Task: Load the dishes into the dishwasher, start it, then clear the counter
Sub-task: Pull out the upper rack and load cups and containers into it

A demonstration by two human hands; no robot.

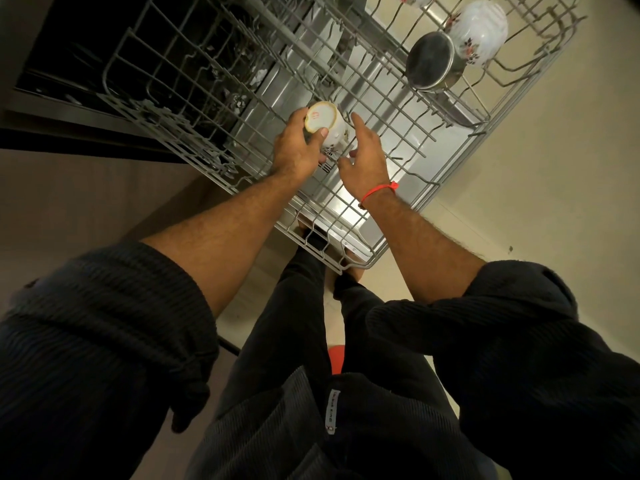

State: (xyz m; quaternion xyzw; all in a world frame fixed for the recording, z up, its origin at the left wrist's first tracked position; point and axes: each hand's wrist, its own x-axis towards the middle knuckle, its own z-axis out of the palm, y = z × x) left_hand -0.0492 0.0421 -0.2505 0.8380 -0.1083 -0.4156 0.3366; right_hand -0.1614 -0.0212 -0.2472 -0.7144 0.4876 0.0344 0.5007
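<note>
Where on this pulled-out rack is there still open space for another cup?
Open wire runs between the right hand and the steel cup on the rack, and along the left half behind the mug the left hand holds. The far right corner is crowded: steel cup against floral cup.

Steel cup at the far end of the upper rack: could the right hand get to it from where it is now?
Probably yes. The right hand is open and holds nothing, and only bare rack wires lie between it and the steel cup; the left hand holds the mug.

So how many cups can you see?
3: a white cup in the left hand, a flowered cup and steel cup on the rack's far end. More may be hidden.
</note>
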